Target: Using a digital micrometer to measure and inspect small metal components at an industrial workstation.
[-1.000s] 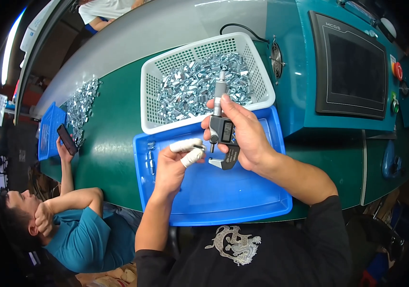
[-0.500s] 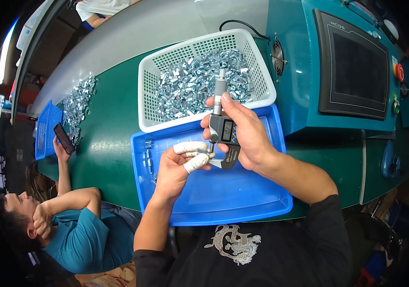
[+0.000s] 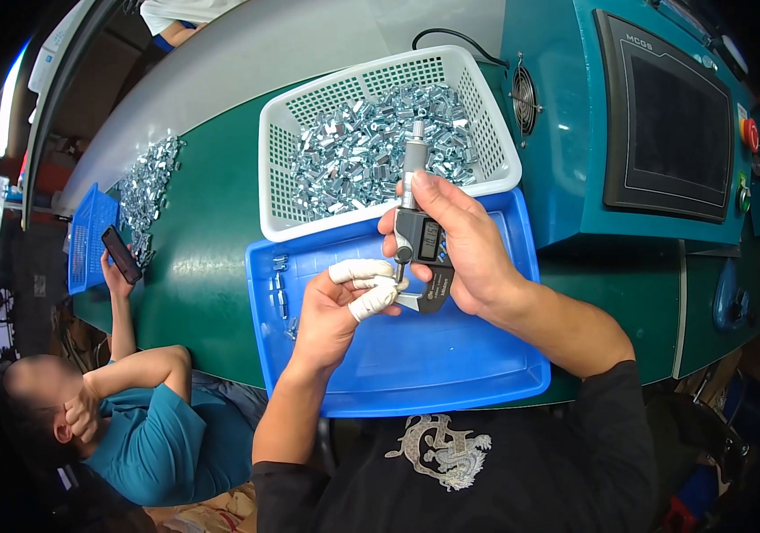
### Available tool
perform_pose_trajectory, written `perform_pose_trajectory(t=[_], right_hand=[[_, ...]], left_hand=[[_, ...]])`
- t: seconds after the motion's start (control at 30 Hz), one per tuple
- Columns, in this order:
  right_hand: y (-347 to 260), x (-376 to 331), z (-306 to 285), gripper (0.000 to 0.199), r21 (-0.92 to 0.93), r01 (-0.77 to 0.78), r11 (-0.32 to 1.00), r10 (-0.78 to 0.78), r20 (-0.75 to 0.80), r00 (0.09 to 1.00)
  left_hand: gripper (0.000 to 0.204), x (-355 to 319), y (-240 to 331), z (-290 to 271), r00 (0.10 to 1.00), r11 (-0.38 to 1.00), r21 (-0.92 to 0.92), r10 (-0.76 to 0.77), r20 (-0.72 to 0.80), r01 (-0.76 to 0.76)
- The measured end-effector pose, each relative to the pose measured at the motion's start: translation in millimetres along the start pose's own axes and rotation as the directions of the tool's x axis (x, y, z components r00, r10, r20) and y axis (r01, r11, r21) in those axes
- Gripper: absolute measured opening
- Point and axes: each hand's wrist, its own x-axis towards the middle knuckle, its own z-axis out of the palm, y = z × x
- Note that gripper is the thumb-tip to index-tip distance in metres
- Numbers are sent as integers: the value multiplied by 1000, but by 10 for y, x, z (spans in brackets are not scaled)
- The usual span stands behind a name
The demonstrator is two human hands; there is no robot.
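Note:
My right hand point(image 3: 469, 240) grips a digital micrometer point(image 3: 415, 164) with a grey thimble and black body, held over a blue tray point(image 3: 433, 377). White finger cots cover the thumb and a finger of my left hand point(image 3: 331, 315). Those fingertips pinch at the micrometer's jaws, around a small shiny metal part that they mostly hide. Several small metal parts point(image 3: 281, 298) like it lie in a row along the tray's left side. Behind the tray, a white perforated basket point(image 3: 278, 191) holds a heap of such parts point(image 3: 371, 142).
A teal machine point(image 3: 549, 178) with a dark screen point(image 3: 677, 133) and red button point(image 3: 750, 135) stands at right. Leftward on the green table point(image 3: 211, 213) lie another heap of metal parts point(image 3: 147, 191) and a blue basket point(image 3: 87, 240). A seated co-worker point(image 3: 144, 435) holds a phone point(image 3: 120, 254).
The thumb and finger of my left hand have closed in at the micrometer's jaws, covering the metal part that showed before. The micrometer's display reading has changed.

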Motion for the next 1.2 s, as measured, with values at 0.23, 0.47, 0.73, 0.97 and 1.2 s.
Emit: perform_pose_trajectory(t=[0.23,0.47,0.73,0.97,1.2], right_hand=[[3,5,-6,32,-7,4,1000,-3,11,1000],[-10,1,-9,39,0,-14,1000,14,14,1000],[-6,4,-2,36,19,-27,999,27,-2,1000],[0,9,-5,32,15,-33,999,33,-11,999],[-14,14,-16,32,8,-24,1000,24,5,1000]], left_hand=[[23,-3,8,-2,1000,1000,0,-2,-6,2],[23,-18,22,13,999,1000,-3,29,-22,-29],[25,-26,16,-16,999,999,-2,33,-2,-33],[27,-30,28,0,1000,999,-30,26,-5,-27],[28,-14,59,9,999,998,-53,31,11,-30]])
